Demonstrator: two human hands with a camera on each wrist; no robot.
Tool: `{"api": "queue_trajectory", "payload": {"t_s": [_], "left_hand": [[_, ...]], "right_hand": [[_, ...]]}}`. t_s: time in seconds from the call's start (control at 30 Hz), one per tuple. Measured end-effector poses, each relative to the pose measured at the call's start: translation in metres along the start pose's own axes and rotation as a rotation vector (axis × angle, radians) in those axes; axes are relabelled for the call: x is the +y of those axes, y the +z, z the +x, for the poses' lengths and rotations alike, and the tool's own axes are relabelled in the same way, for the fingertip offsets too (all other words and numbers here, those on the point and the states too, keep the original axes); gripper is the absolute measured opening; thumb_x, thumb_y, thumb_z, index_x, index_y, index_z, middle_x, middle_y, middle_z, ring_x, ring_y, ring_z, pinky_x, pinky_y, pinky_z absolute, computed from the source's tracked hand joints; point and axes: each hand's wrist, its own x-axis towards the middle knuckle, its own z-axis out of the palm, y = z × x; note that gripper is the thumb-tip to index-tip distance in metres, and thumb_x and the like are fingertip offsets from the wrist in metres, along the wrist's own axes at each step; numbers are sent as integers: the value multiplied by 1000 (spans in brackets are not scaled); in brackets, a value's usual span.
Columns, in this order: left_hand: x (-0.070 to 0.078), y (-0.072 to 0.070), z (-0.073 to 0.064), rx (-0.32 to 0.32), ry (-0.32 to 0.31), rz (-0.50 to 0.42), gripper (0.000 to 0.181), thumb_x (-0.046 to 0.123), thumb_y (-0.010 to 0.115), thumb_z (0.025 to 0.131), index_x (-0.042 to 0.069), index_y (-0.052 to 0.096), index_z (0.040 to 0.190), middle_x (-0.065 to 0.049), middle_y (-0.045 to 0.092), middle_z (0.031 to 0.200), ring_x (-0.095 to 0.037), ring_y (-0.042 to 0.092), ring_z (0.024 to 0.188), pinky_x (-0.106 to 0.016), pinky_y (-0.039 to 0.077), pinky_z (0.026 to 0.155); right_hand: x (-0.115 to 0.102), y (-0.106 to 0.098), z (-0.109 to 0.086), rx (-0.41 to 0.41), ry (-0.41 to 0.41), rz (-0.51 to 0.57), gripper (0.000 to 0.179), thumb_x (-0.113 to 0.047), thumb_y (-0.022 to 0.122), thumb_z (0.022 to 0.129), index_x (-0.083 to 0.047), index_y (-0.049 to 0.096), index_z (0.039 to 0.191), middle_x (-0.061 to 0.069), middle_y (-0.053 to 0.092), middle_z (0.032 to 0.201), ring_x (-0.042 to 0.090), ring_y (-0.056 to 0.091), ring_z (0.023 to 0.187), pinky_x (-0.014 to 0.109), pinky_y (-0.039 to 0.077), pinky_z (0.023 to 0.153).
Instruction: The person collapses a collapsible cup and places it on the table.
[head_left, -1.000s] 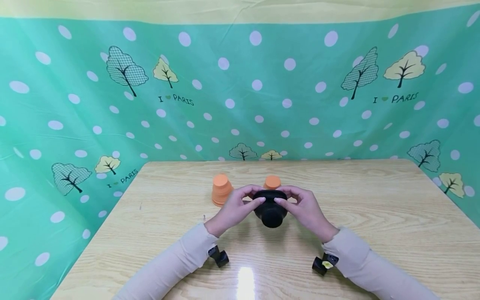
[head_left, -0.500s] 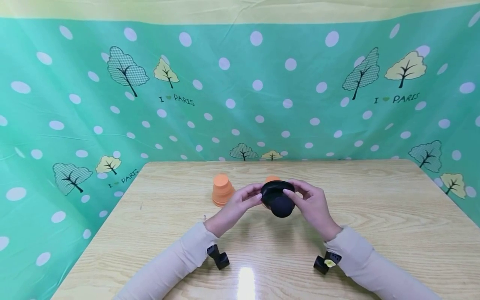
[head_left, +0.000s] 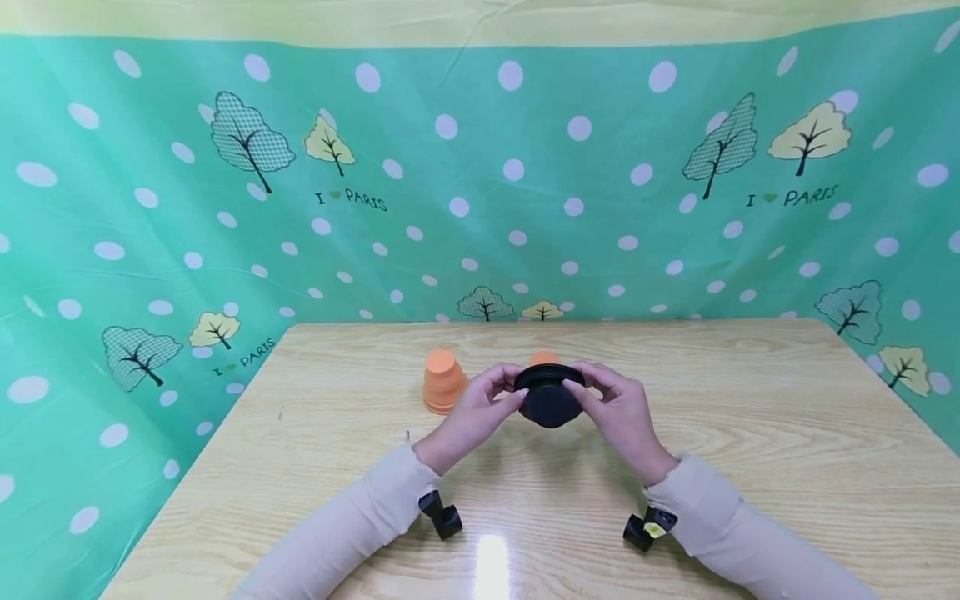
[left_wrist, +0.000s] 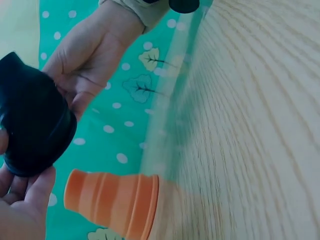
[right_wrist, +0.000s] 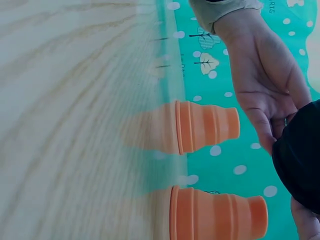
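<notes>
Both hands hold a black stepped collapsible cup (head_left: 551,402) above the table, its wide rim away from me and its narrow base tilted toward me. My left hand (head_left: 483,408) pinches the rim's left side, thumb in front and fingers behind. On the other side my right hand (head_left: 618,415) grips the rim likewise, its thumb on the front. In the left wrist view the black cup (left_wrist: 37,112) shows its stepped wall. Beyond the hands, an orange stepped cup (head_left: 442,383) stands upside down at the left. Another orange cup (head_left: 544,357) is mostly hidden behind the black one.
The right wrist view shows both orange cups, one nearer (right_wrist: 217,215) and one farther (right_wrist: 207,127), rim down on the wooden table (head_left: 750,433). A green dotted cloth (head_left: 420,175) hangs behind the table's back edge.
The black cup has risen slightly and its base has tipped up toward me. Half a second ago it was turned to the right; now it is back near the middle. The orange cups have not moved.
</notes>
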Motion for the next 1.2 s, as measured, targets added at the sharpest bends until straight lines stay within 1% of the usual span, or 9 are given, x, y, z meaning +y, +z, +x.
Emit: {"api": "queue_trajectory", "payload": {"t_s": [0.17,0.27,0.33,0.43,0.6,0.7,0.9,1.07,1.2], "left_hand": [[1,0,-1,87,9,3,30,6,60,92,-4,56,121,-16,60,107,-13,56,95,-22,52,79],[2,-3,-2,134,-6,-8,30,8,61,92,-1,58,120,-14,63,108,-13,58,96,-24,52,81],[3,-5,-3,146,-10,2,29,9,62,91,-1,61,118,-14,64,108,-14,59,97,-25,52,82],[2,-7,-3,126,-8,42,27,7,63,90,0,64,116,-14,65,110,-17,60,100,-25,52,84],[5,-5,-6,51,44,123,29,5,65,88,-4,64,116,-18,66,113,-24,63,103,-24,52,84],[7,-3,-6,27,60,152,28,6,65,88,-3,65,115,-17,66,113,-25,64,102,-24,53,83],[9,-2,-6,27,68,201,29,9,66,88,1,66,116,-14,66,114,-23,64,102,-25,53,83],[10,-2,-5,40,63,242,29,12,67,88,3,67,116,-11,67,114,-21,64,105,-26,53,84],[11,-3,-5,48,77,267,28,12,68,87,4,68,114,-9,68,112,-21,62,108,-32,51,89]], "right_hand": [[0,0,-1,-40,95,-15,24,-10,66,89,3,66,109,2,65,92,8,61,83,17,51,68],[0,0,-1,-83,149,-14,26,-15,64,91,3,64,110,7,65,97,9,61,86,20,52,74],[0,0,-1,-110,170,-7,27,-17,62,92,4,64,110,9,65,100,9,62,87,21,52,76],[0,-1,-2,-152,188,2,27,-18,60,94,2,64,110,11,66,103,10,62,87,23,52,77],[-3,0,-4,-226,170,-5,27,-18,63,92,1,65,111,14,66,105,11,63,92,22,52,79],[-4,1,-4,-252,169,-10,28,-19,65,90,-1,65,111,13,67,106,12,65,93,23,53,80],[-7,2,-1,-277,209,-70,27,-24,68,88,-6,67,108,9,68,107,13,66,92,25,53,79],[-10,3,4,-314,239,-127,26,-22,69,87,-4,69,107,10,68,106,13,66,90,24,53,77],[-13,3,7,-367,239,-175,24,-19,68,88,-3,69,106,10,68,105,13,64,90,22,52,77]]}}
